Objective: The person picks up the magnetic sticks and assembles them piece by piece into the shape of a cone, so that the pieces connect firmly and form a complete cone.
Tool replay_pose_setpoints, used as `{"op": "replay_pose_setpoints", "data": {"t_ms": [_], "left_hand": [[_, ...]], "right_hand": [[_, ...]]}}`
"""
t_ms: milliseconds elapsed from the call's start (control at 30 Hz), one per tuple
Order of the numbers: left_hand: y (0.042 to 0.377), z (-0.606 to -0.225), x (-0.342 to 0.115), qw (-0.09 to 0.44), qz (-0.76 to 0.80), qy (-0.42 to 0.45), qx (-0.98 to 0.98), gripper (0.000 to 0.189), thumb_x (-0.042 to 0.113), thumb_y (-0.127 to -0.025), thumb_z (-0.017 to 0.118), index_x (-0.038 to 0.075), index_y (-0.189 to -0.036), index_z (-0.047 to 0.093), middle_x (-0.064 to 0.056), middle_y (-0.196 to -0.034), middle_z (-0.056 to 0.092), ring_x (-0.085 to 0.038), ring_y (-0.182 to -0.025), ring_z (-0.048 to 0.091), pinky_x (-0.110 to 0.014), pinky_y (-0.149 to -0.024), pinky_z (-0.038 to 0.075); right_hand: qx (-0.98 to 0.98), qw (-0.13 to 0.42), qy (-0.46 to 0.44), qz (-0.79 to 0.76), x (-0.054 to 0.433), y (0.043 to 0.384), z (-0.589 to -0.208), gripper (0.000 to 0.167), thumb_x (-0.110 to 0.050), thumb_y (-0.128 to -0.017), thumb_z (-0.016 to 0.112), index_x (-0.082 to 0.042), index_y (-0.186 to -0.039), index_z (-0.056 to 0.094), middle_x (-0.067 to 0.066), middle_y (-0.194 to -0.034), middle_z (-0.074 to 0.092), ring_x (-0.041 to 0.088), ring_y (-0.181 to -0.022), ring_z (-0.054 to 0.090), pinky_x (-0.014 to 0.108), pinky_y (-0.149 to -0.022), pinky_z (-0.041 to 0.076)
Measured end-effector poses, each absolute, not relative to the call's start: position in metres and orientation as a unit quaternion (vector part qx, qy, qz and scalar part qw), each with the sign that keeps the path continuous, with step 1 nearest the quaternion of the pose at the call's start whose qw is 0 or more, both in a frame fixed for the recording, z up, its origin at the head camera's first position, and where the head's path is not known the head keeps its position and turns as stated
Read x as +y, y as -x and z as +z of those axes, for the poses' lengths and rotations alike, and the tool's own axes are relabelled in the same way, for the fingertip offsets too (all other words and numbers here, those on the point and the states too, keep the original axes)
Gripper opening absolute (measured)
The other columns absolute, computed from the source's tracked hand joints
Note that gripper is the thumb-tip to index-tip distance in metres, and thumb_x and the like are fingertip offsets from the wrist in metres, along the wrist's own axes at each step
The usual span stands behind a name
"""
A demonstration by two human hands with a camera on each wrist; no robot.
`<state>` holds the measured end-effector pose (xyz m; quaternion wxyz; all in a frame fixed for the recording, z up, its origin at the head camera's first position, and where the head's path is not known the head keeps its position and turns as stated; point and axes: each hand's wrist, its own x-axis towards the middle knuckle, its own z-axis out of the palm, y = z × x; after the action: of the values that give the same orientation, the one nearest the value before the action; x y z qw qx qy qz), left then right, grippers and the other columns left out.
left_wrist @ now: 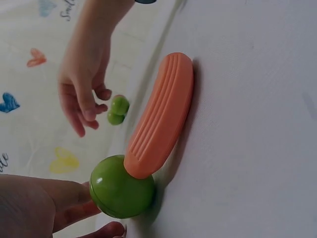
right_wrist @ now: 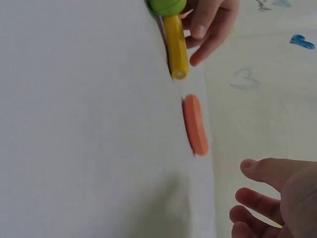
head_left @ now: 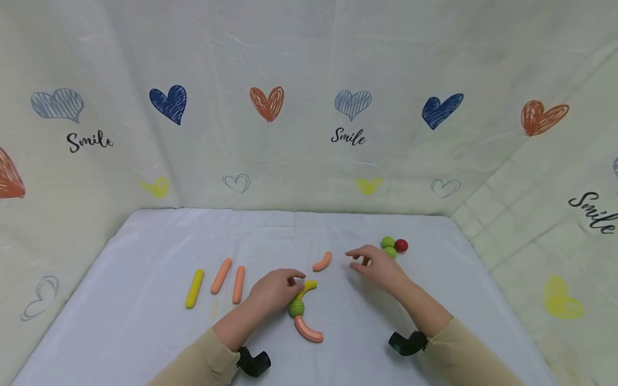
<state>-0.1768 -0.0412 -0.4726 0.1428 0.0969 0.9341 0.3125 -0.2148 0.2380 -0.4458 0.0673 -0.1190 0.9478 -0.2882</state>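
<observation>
My left hand [head_left: 276, 292] hovers beside a curved yellow stick [head_left: 307, 288], its fingers loosely bent and apparently not gripping it. That stick meets a green ball [head_left: 296, 307], and a grooved, curved orange stick [head_left: 309, 330] joins the ball's near side. In the left wrist view the green ball [left_wrist: 121, 187] partly hides the left fingers. My right hand [head_left: 381, 266] is held above the cloth with thumb and fingers apart and nothing between them. Left of it lies a short curved orange stick [head_left: 322, 261], also visible in the right wrist view. Two green balls [head_left: 388, 243] and a red ball [head_left: 401, 245] sit just behind the right hand.
Toward the left lie a straight yellow stick [head_left: 195, 289] and two straight orange sticks [head_left: 221, 276]. A white cloth [head_left: 357, 343] covers the table. Behind stands a pale curtain [head_left: 304, 53] printed with hearts. Each wrist carries a black camera [head_left: 407, 343].
</observation>
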Motion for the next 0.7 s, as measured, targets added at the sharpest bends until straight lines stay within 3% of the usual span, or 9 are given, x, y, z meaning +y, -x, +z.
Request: {"op": "replay_pose_setpoints", "data": {"t_ms": [233, 433, 700], "left_hand": [[0.180, -0.474, -0.038, 0.155, 0.319, -0.112, 0.928, 0.033, 0.032, -0.091, 0.071, 0.024, -0.122, 0.071, 0.005, -0.088, 0.060, -0.013, -0.071, 0.053, -0.031, -0.061, 0.043], [0.181, -0.475, -0.037, 0.157, 0.316, -0.118, 0.928, 0.032, 0.031, -0.090, 0.073, 0.023, -0.120, 0.071, 0.005, -0.085, 0.058, -0.013, -0.069, 0.053, -0.030, -0.059, 0.042], [0.183, -0.476, -0.037, 0.159, 0.318, -0.114, 0.928, 0.030, 0.032, -0.089, 0.074, 0.024, -0.117, 0.072, 0.006, -0.084, 0.058, -0.012, -0.068, 0.052, -0.030, -0.059, 0.041]], "right_hand": [[0.953, 0.033, 0.115, -0.279, 0.288, 0.220, -0.438, 0.033, -0.019, -0.091, 0.072, -0.011, -0.124, 0.070, 0.004, -0.103, 0.066, 0.018, -0.084, 0.055, 0.030, -0.064, 0.047], [0.956, 0.004, 0.122, -0.266, 0.316, 0.226, -0.437, 0.032, -0.017, -0.092, 0.072, -0.008, -0.123, 0.070, 0.006, -0.107, 0.067, 0.018, -0.085, 0.054, 0.033, -0.067, 0.044], [0.961, 0.025, 0.142, -0.235, 0.331, 0.236, -0.439, 0.033, -0.015, -0.091, 0.072, -0.008, -0.123, 0.070, 0.009, -0.107, 0.061, 0.025, -0.092, 0.055, 0.036, -0.073, 0.045]]}}
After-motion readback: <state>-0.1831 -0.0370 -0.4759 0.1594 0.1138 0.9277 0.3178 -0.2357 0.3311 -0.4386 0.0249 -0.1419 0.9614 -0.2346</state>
